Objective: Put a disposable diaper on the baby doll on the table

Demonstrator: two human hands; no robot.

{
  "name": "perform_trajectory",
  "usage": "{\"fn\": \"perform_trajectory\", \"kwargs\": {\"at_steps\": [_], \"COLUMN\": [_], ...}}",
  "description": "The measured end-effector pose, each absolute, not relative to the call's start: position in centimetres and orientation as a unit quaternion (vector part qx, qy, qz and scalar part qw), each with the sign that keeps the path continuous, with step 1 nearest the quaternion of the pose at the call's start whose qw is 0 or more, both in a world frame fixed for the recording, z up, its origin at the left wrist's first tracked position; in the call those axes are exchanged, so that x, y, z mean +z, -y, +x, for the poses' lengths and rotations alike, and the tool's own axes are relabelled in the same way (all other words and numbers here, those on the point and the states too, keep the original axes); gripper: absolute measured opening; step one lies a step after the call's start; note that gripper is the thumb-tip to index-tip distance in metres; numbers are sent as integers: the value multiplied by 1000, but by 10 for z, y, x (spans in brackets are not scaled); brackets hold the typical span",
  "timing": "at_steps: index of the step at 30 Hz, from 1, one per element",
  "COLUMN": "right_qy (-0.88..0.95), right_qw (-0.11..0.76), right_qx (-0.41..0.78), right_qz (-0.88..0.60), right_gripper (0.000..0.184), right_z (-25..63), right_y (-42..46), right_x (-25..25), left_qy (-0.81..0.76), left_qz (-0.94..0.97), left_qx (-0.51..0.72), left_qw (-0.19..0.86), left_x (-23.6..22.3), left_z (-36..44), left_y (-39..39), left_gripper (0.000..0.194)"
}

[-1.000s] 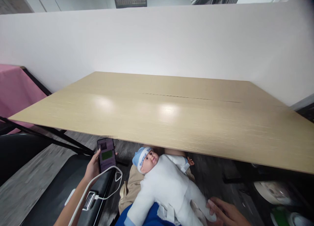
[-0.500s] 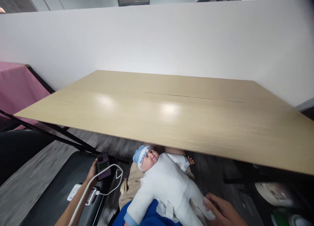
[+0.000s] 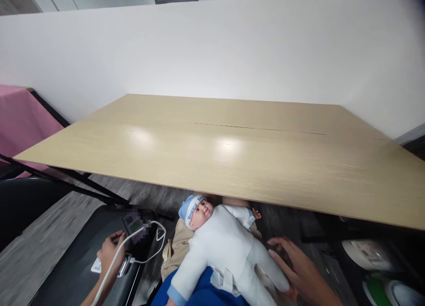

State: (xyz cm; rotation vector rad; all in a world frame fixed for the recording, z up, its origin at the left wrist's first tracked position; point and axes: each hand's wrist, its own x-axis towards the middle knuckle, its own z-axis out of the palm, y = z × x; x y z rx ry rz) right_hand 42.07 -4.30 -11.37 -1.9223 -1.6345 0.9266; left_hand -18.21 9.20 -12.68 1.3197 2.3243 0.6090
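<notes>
A baby doll (image 3: 229, 244) in a white outfit and a blue-and-white cap lies on my lap, head toward the table edge. Beside its leg, my right hand (image 3: 295, 264) is open, thumb and fingers apart; whether the thumb touches the leg I cannot tell. My left hand (image 3: 112, 250) hovers over the black seat (image 3: 69, 262) at the left, fingers loosely bent and holding nothing I can see. Just past its fingertips lies a dark device (image 3: 133, 224), partly blurred. A white cable (image 3: 111, 264) runs across my left forearm to a small silver object (image 3: 123, 267) on the seat.
A wooden table (image 3: 212, 151) spans the view in front of me, against a white partition (image 3: 212, 54). Pink cloth (image 3: 26, 113) and black table legs are at the left. Below the table at the right are a white round object (image 3: 368, 255) and a green-and-white one (image 3: 376, 290).
My left hand has come off the dark device and drawn back to the left. My right hand has moved up along the doll's leg, its fingers opening.
</notes>
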Motion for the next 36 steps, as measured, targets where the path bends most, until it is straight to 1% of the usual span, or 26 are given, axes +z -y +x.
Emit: {"fn": "perform_trajectory", "kwargs": {"at_steps": [1, 3, 6, 8, 9, 12, 13, 15, 19, 20, 22, 26, 30, 33, 36], "right_qy": [603, 632, 681, 711, 726, 768, 779, 790, 775, 773, 776, 787, 775, 751, 709], "right_qw": [226, 229, 220, 202, 189, 140, 127, 112, 124, 136, 168, 239, 270, 275, 257], "right_qx": [316, 291, 284, 288, 290, 293, 292, 288, 287, 283, 261, 200, 118, 94, 127], "right_qz": [-696, -680, -638, -608, -594, -552, -541, -529, -549, -551, -549, -532, -559, -593, -645], "right_gripper": [47, 49, 54, 59, 61, 64, 64, 65, 74, 77, 77, 68, 58, 51, 48], "right_z": [420, 415, 399, 386, 380, 363, 359, 354, 353, 355, 360, 374, 396, 414, 426], "right_y": [36, 17, -19, -47, -61, -97, -105, -115, -106, -100, -85, -51, -24, -15, -15], "right_x": [-114, -111, -104, -103, -103, -106, -107, -106, -90, -84, -70, -43, -17, 1, 18], "left_qy": [-826, -768, -658, -609, -594, -566, -561, -559, -546, -540, -527, -492, -458, -431, -416], "left_qz": [467, 517, 591, 617, 630, 670, 679, 686, 694, 694, 693, 697, 703, 703, 718], "left_qx": [240, 250, 201, 158, 133, 59, 44, 36, 84, 97, 109, 107, 103, 118, 139], "left_qw": [204, 284, 421, 473, 482, 476, 472, 463, 461, 466, 479, 510, 534, 553, 540], "left_x": [-124, -113, -92, -80, -76, -69, -67, -65, -53, -49, -41, -19, 11, 33, 49], "left_z": [-173, -147, -100, -68, -52, -10, 1, 16, 21, 19, 13, 4, 7, 19, 32], "left_y": [-73, -36, 1, 5, 1, -24, -32, -43, -40, -36, -28, -20, -25, -41, -67], "left_gripper": [61, 57, 59, 55, 56, 67, 68, 61, 38, 36, 40, 60, 69, 66, 54]}}
